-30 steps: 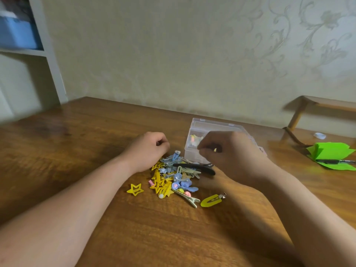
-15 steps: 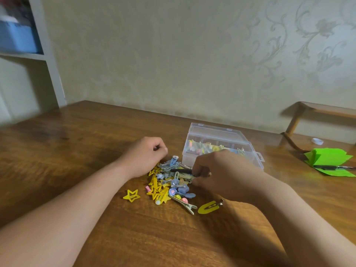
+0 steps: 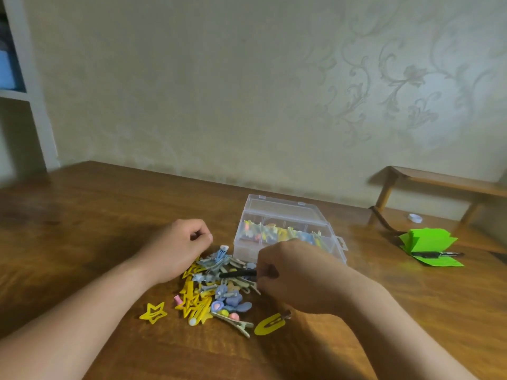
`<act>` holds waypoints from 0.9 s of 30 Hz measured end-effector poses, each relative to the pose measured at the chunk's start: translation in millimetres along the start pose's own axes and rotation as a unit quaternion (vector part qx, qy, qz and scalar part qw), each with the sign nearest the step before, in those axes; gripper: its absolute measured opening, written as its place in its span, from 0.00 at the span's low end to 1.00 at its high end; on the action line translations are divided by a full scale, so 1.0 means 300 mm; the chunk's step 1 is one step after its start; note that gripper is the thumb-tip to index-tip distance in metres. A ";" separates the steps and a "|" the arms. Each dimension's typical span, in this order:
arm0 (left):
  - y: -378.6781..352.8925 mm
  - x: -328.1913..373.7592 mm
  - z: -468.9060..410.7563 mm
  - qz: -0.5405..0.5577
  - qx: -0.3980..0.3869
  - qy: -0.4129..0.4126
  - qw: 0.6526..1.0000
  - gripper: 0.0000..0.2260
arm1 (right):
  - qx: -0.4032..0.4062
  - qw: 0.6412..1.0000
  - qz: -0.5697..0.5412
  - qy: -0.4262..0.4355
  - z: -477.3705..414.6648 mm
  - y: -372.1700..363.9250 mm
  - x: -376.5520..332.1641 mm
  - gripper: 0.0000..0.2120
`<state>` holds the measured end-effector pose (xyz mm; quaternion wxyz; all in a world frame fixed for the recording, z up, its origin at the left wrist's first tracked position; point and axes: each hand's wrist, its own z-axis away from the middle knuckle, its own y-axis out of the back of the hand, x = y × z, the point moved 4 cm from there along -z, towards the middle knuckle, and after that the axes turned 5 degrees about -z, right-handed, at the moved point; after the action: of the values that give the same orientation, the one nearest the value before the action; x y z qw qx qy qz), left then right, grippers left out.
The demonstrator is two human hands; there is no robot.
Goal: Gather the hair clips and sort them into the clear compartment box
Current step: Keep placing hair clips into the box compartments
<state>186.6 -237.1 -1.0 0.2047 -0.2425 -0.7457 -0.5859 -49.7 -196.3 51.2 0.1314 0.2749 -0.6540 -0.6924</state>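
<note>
A pile of hair clips (image 3: 216,292), yellow, blue and metal, lies on the wooden table (image 3: 82,229). Behind it stands the clear compartment box (image 3: 282,209) with its lid open and several coloured clips inside. My right hand (image 3: 296,275) is down at the pile's right side and its fingers pinch the end of a black clip (image 3: 236,274). My left hand (image 3: 175,248) rests as a loose fist at the pile's left edge and holds nothing that I can see. A yellow star clip (image 3: 153,312) and a yellow oval clip (image 3: 270,323) lie apart from the pile.
Green folded paper (image 3: 428,242) with a dark pen-like thing on it lies at the right. A small white cap (image 3: 415,218) sits near a low wooden stand (image 3: 439,185). A white shelf (image 3: 27,100) stands at the far left, and a wall runs behind the table.
My right hand came down from the box to the pile and took hold of the black clip. My left hand stayed in place. The view tilted up slightly.
</note>
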 end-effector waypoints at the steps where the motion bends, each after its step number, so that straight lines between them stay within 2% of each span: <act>1: -0.001 -0.001 0.000 0.000 -0.002 0.000 1.000 0.09 | -0.005 1.000 -0.001 -0.005 0.004 0.011 0.015 0.06; 5: -0.002 0.001 0.000 -0.007 -0.002 -0.003 1.000 0.09 | -0.016 0.998 -0.049 -0.034 0.033 0.078 0.081 0.06; 9: -0.003 -0.005 -0.003 -0.008 -0.003 -0.002 1.000 0.09 | 0.011 0.992 -0.112 -0.054 0.058 0.140 0.138 0.06; 14: -0.002 -0.001 0.001 -0.002 0.001 0.000 1.000 0.09 | -0.073 0.992 -0.093 -0.052 0.054 0.095 0.146 0.06; 18: -0.001 0.001 0.002 -0.003 -0.004 -0.002 1.000 0.09 | -0.070 0.989 -0.124 -0.037 0.055 0.107 0.150 0.06; 23: -0.004 -0.001 -0.005 -0.006 -0.006 0.000 1.000 0.09 | -0.069 0.966 -0.247 -0.010 0.053 0.106 0.180 0.06; 27: -0.003 -0.003 -0.004 -0.011 -0.004 0.005 1.000 0.09 | -0.004 0.935 -0.355 -0.006 0.044 0.114 0.236 0.05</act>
<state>186.8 -238.7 -2.1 0.2008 -0.2327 -0.7449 -0.5921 -120.8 -227.4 69.9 -0.1259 0.4844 -0.5119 -0.6982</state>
